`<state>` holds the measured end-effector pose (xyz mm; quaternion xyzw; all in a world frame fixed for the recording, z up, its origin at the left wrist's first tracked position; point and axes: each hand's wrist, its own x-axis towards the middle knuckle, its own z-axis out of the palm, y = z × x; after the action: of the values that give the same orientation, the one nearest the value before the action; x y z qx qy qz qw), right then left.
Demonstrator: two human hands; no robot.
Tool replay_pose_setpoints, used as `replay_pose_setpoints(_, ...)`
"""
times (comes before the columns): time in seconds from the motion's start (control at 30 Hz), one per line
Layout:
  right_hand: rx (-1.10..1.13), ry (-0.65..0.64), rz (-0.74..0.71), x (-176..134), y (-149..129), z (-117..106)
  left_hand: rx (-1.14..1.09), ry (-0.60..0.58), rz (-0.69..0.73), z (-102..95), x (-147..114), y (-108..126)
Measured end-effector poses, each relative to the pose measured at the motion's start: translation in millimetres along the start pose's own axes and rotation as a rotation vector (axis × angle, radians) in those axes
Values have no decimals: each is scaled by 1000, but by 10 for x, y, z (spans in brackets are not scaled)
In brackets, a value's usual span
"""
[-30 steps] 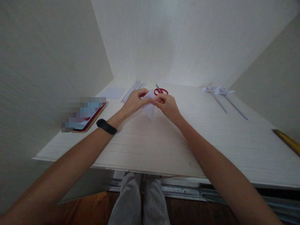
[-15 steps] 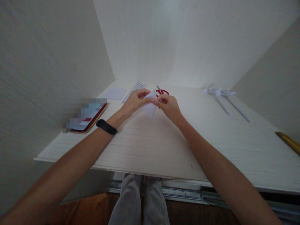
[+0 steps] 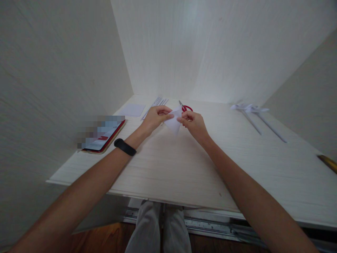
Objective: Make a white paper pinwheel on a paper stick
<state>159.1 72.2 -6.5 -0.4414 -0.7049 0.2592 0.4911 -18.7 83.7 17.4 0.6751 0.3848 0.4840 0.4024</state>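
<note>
White paper (image 3: 174,127) pinched between left hand (image 3: 155,117) and right hand (image 3: 197,125)

The paper is at the centre of the dial, held up over the pale desk (image 3: 168,172), its lower corner pointing to six o'clock. The left hand grips it from nine o'clock: the thumb lies across the front face, the other fingers curl behind the upper edge, and the gap is closed down to the sheet's thickness. The right hand comes in from three o'clock with its thumb pressed to the right edge and its fingers bent inward, narrowed to a pinch on the same paper; how its fingertips sit behind the sheet is hidden.

A black wristband (image 3: 125,147) circles the left wrist at eight o'clock. Red-handled scissors (image 3: 187,108) lie just beyond the right hand, between one and two o'clock. Near the left hand, towards eleven, are several thin strips (image 3: 159,101), with a flat pale sheet (image 3: 133,110) beside them, between nine and ten. A phone (image 3: 104,138) with a lit screen, partly blurred out, rests by the wall at about half past eight. Well apart at three o'clock are two white sticks (image 3: 252,122), topped at their far ends by folded white pieces (image 3: 247,106), and past them a gold-coloured object (image 3: 328,162) sits towards four
</note>
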Motion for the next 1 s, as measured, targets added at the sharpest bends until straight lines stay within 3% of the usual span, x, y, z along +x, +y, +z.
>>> replay_pose_setpoints(0.33,43,62,4,13,-53,-36,1,-73,1,16,-17,-4)
replay_pose_setpoints(1.0,158,35,24,38,-1,-60,-59,-102,-37,8,-26,15)
